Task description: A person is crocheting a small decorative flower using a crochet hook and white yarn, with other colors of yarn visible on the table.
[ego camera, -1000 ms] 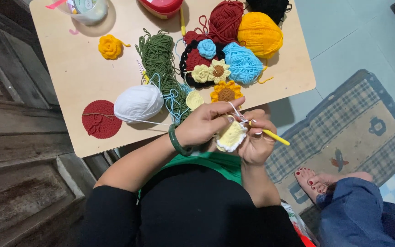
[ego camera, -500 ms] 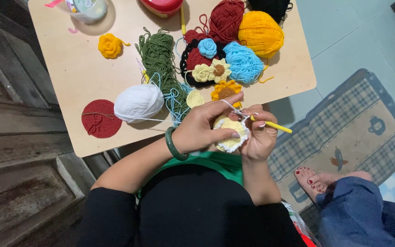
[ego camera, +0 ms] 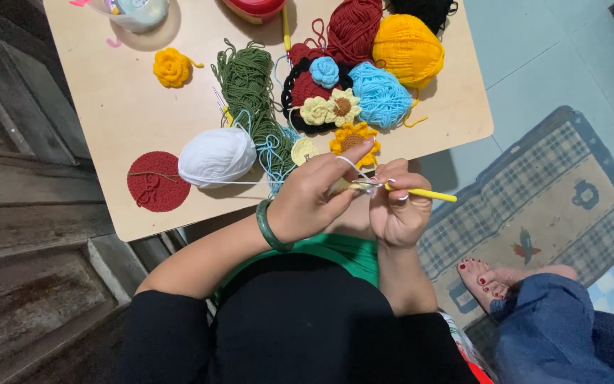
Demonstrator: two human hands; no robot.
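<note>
Head view, left hand: the left hand (ego camera: 314, 199) is curled closed around a small pale crochet piece (ego camera: 340, 186), mostly hidden behind its fingers; the forefinger is stretched out with white yarn (ego camera: 353, 167) running over its tip.
Head view, right hand: the right hand (ego camera: 399, 210) is clenched on a yellow crochet hook (ego camera: 424, 193), handle pointing right, hook end meeting the piece between the two hands.
Work position: both hands hang just beyond the near edge of the worktop (ego camera: 129, 114), above the person's lap.
Yarn feed: a thin white strand runs from the white yarn ball (ego camera: 217, 157) on the worktop rightward to the left hand, crossing loose light-blue yarn (ego camera: 273, 153).
Good practice, tension: judged from the raised forefinger, an even pull on the strand is what keeps stitches uniform.
Good practice, feed path: the strand should stay free of the green yarn skein (ego camera: 246, 85) and the blue tangle, since a snag looks likely there.
Good practice, grip: the piece should be pinched close to the working loop so the hook tip enters cleanly; the loop itself is too small to make out.
Surroundings: a red crocheted disc (ego camera: 158, 181) lies left of the white ball; crocheted flowers (ego camera: 335, 109) and coloured yarn balls sit farther back; another person's bare foot (ego camera: 488, 274) rests on a rug (ego camera: 556, 185) at right.
</note>
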